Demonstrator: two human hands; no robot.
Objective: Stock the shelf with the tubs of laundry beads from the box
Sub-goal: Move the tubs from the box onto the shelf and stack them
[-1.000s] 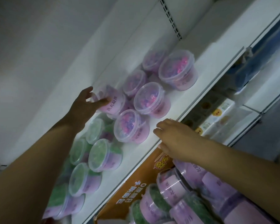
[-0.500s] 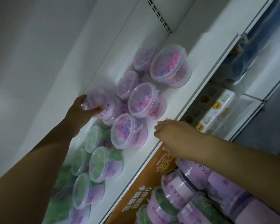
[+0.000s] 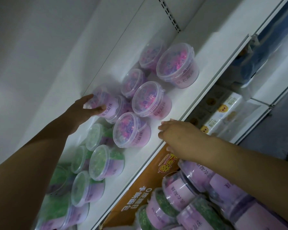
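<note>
My left hand [image 3: 83,108] grips a clear tub of pink and purple laundry beads [image 3: 105,103], tilted on top of another tub at the back of the white shelf [image 3: 206,77]. Several pink-bead tubs [image 3: 150,98] stand on the shelf to its right. Green-bead tubs [image 3: 105,161] fill the shelf's left part. My right hand [image 3: 176,138] hovers over the shelf's front edge with fingers loosely curled, holding nothing. Below it the orange cardboard box [image 3: 140,190] holds several tubs [image 3: 178,188] lying on their sides.
The white back wall [image 3: 40,63] rises behind the shelf. A slotted upright [image 3: 170,14] runs up the rear panel. Under the shelf to the right stand white cartons with yellow cartoon faces [image 3: 223,113]. Blue packs [image 3: 273,47] lie on a further shelf at the right.
My left hand has pushed the gripped tub a little further back and to the left on the shelf. The right hand has stayed at the front edge.
</note>
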